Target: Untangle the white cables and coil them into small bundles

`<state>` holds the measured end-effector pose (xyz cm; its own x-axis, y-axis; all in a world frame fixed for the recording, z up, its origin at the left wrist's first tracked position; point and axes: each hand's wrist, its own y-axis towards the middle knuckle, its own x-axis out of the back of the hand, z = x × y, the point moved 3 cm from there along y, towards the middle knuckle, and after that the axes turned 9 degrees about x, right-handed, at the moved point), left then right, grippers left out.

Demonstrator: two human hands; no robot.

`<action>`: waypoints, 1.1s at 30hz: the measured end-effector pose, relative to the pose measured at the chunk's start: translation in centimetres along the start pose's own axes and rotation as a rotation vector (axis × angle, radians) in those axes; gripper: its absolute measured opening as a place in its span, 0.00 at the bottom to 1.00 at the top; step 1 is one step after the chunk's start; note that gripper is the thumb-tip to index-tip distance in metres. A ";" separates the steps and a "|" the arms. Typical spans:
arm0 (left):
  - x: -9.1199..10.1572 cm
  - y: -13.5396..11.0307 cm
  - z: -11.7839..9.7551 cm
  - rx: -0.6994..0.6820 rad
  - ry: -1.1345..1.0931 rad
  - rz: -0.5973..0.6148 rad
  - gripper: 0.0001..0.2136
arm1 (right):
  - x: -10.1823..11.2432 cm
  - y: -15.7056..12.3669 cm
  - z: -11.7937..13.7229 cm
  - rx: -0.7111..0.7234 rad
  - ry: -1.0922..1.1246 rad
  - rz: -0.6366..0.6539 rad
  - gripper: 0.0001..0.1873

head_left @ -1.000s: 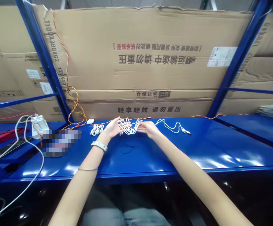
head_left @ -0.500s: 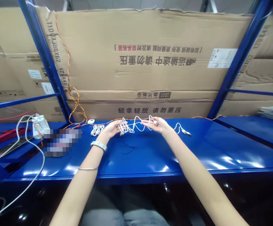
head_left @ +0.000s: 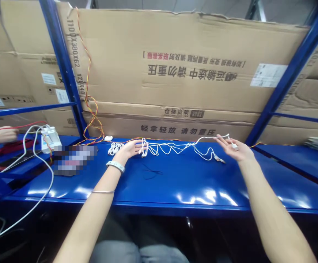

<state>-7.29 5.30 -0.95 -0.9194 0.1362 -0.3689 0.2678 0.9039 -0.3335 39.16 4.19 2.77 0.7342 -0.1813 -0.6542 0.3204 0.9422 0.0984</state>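
Big cardboard sheets [head_left: 189,44] with printed lettering fill the back, and a glossy blue shelf [head_left: 192,179] runs across the middle of the frame. The white cable [head_left: 188,147] is stretched loosely along the back of the shelf, from centre to right of centre. Left hand [head_left: 130,149], near centre, has its fingers out straight with a few loops at the fingertips; can't tell if it's actually pinching them. Right hand [head_left: 238,149], right of centre, is turned palm up, fingers loosely curled around the other end, with a white plug [head_left: 235,146] showing at the palm. Between the hands there are metal-tipped connectors [head_left: 219,159] lying on the shelf, no idea if they're on the same cord. Bundled white cords [head_left: 115,148] sit just beside the left hand, and thin black strands [head_left: 152,171] lie lower centre. Someone else's hand [head_left: 4,135] pokes in at the left edge.
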 end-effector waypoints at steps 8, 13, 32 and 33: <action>-0.9 -1.1 -0.1 -0.138 0.121 0.004 0.17 | 2.7 0.5 -0.7 -0.089 0.037 -0.037 0.17; -2.1 -0.6 0.9 -0.223 0.499 -0.154 0.14 | 0.7 -0.7 -2.1 -0.181 0.095 -0.003 0.13; -7.0 -0.3 3.5 -0.662 1.178 0.064 0.05 | -23.4 -8.4 -4.9 -0.399 0.253 0.661 0.12; -7.0 -0.3 3.4 -0.663 1.173 0.051 0.03 | -23.6 -8.4 -4.8 -0.398 0.249 0.668 0.12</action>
<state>0.01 2.67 -1.24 -0.7039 0.1377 0.6968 0.4268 0.8662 0.2599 16.27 1.86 13.75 0.5253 0.4779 -0.7041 -0.4090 0.8673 0.2836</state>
